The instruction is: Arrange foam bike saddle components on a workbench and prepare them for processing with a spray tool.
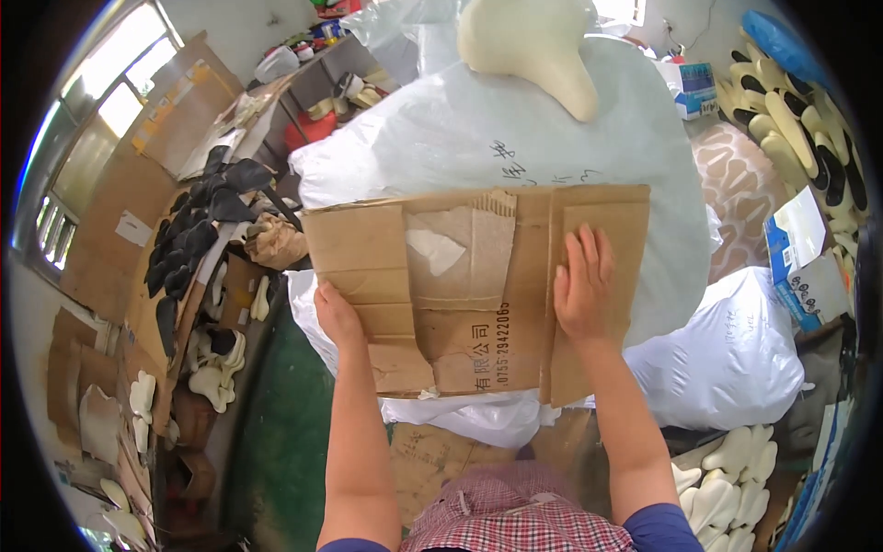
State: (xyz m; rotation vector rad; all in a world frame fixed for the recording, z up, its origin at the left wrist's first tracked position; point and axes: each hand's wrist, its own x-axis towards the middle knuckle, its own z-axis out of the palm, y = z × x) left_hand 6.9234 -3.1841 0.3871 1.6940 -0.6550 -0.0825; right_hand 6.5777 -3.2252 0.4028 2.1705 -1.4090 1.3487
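Observation:
A flattened brown cardboard box (460, 345) lies across the front of a large pale plastic sack. Its surface is torn in the upper middle, and dark printing runs up the lower part. My left hand (338, 315) grips its left edge, with the fingers partly hidden behind it. Palm down, my right hand (584, 283) presses on the right flap, fingers stretched out and holding nothing. Beyond the cardboard, a cream foam bicycle saddle (529, 51) rests on top of the pale plastic sack (414, 138), which has black handwriting on it.
Black saddle-shaped pieces (198, 216) are piled on a bench at the left, with cream foam pieces (216, 373) below. A full white bag (722, 354) sits at the right. More cream saddles (731, 483) are heaped at lower right, others (791, 120) at upper right.

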